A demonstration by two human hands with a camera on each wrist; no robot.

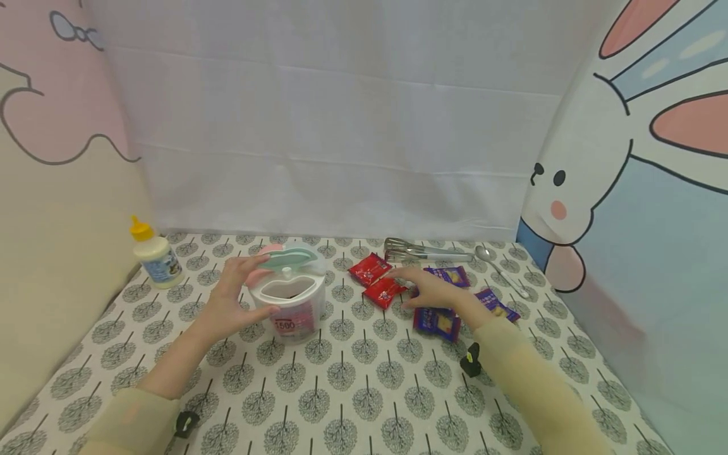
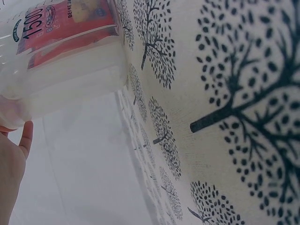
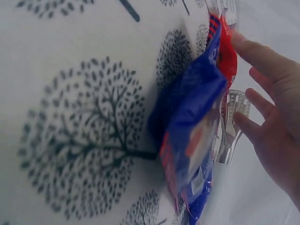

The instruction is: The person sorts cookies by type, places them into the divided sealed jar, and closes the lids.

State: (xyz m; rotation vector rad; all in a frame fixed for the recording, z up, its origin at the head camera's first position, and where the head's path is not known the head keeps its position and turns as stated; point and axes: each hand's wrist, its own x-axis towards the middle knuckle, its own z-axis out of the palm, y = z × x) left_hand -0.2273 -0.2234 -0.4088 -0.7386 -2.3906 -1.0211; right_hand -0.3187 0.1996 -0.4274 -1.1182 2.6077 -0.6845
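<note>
A clear plastic storage canister (image 1: 294,319) with a white, pink and green lid stands left of centre, its green flap (image 1: 292,256) raised over an opening. My left hand (image 1: 230,300) grips its left side, thumb at the front and fingers by the lid's pink part. In the left wrist view, fingertips (image 2: 27,133) meet the canister wall, which shows red print with "1500". My right hand (image 1: 430,292) hovers above the snack packets, fingers loosely bent and holding nothing. Its fingertips are close to a red packet (image 1: 384,292); a purple packet (image 1: 436,323) lies beneath the hand.
Another red packet (image 1: 369,269) and more purple packets (image 1: 497,306) lie around the right hand. Behind them are metal tongs (image 1: 429,253) and a spoon (image 1: 500,270). A bottle with a yellow cap (image 1: 159,260) stands far left. Curtains enclose the tree-patterned table (image 1: 341,404).
</note>
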